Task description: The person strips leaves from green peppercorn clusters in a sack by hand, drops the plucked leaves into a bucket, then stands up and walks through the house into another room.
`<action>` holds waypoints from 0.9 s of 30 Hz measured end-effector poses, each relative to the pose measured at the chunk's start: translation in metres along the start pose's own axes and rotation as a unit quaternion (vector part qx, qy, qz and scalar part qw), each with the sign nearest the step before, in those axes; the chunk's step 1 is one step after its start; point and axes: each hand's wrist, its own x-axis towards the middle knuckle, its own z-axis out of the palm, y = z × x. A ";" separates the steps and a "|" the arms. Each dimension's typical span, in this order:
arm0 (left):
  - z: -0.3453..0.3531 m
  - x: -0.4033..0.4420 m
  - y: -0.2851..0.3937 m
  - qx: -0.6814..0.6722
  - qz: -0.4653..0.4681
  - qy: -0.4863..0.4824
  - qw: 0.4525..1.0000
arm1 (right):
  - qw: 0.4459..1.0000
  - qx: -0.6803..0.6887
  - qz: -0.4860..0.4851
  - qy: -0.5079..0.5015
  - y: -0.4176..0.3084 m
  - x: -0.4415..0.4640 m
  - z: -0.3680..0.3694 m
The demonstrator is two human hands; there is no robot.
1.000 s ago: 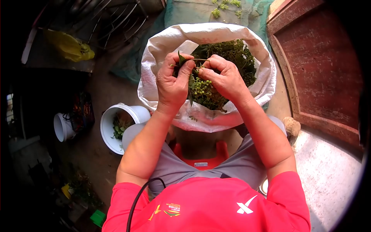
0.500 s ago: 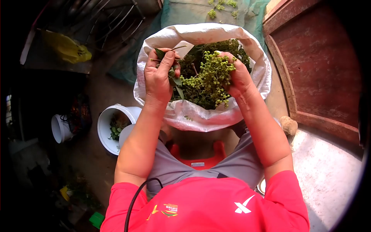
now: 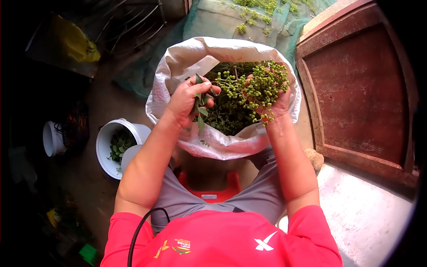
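Note:
My left hand (image 3: 187,100) is closed on several green leaves (image 3: 201,112), which hang below its fingers over the left side of a white woven sack (image 3: 218,149). Across the opening, my right hand (image 3: 280,106) holds a cluster of small green berries (image 3: 267,84) on branching stems. The cluster lies over its palm and hides most of its fingers. More green sprigs (image 3: 229,120) fill the sack beneath both hands. The sack's rolled rim stands open in front of my knees.
A white bucket (image 3: 103,153) with cut leaves (image 3: 119,147) stands to my left, and a smaller white pail (image 3: 50,139) lies beyond it. Green netting (image 3: 209,20) with scattered berry clusters spreads behind the sack. A brown wooden door panel (image 3: 356,84) stands at right.
My hands have moved apart, the right carrying the berry cluster toward the sack's right side and turning its palm upward. My left hand keeps the leaves. The view has shifted slightly.

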 end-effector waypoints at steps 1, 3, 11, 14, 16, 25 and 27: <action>0.003 0.000 -0.003 0.005 0.010 0.004 1.000 | 1.000 -0.006 -0.011 -0.014 0.000 -0.001 0.000; 0.000 0.002 -0.004 0.034 0.048 0.008 0.998 | 0.997 -0.026 -0.064 -0.035 0.006 -0.003 -0.001; -0.007 -0.002 0.013 0.046 0.002 -0.118 0.992 | 0.989 0.071 0.039 -0.126 0.016 -0.003 0.006; -0.002 -0.003 0.004 0.062 -0.003 -0.141 0.988 | 0.992 0.028 0.050 -0.112 0.023 -0.003 0.004; 0.000 -0.003 0.005 0.115 0.039 -0.108 0.987 | 0.987 0.015 0.082 -0.140 0.017 -0.003 0.012; -0.003 -0.004 0.009 0.206 0.165 -0.018 0.964 | 0.938 -0.335 0.023 -0.089 -0.005 -0.013 0.047; -0.001 -0.005 0.008 0.204 0.152 0.000 0.967 | 0.878 -0.470 -0.014 -0.088 0.002 -0.016 0.055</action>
